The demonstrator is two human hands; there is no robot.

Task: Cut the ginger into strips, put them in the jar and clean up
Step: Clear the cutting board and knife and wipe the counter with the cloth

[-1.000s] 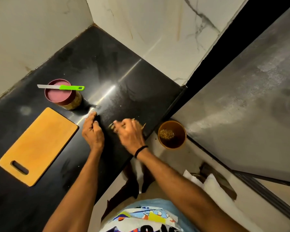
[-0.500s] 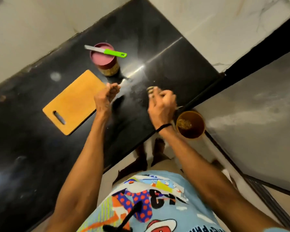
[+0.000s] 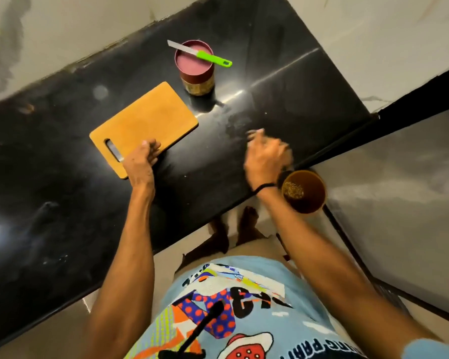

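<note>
An orange cutting board (image 3: 145,120) lies bare on the black counter (image 3: 62,182). My left hand (image 3: 140,161) grips its near edge beside the handle slot. Behind the board stands the jar (image 3: 198,81) with its maroon lid on, and a green-handled knife (image 3: 210,58) rests across the lid. My right hand (image 3: 266,159) is blurred with motion just over the counter's right front edge; its fingers cannot be made out. Directly below that edge a brown bin (image 3: 320,195) holds ginger scraps (image 3: 292,190).
Pale marble walls close the counter at the back and right. A grey surface (image 3: 399,203) runs along the right, past a black strip. My bare feet (image 3: 233,229) stand on the tiled floor under the counter's front edge.
My left hand moved left from the counter's middle onto the cutting board and took hold of its edge. My right hand slid toward the counter edge above the bin. The view tilted down.
</note>
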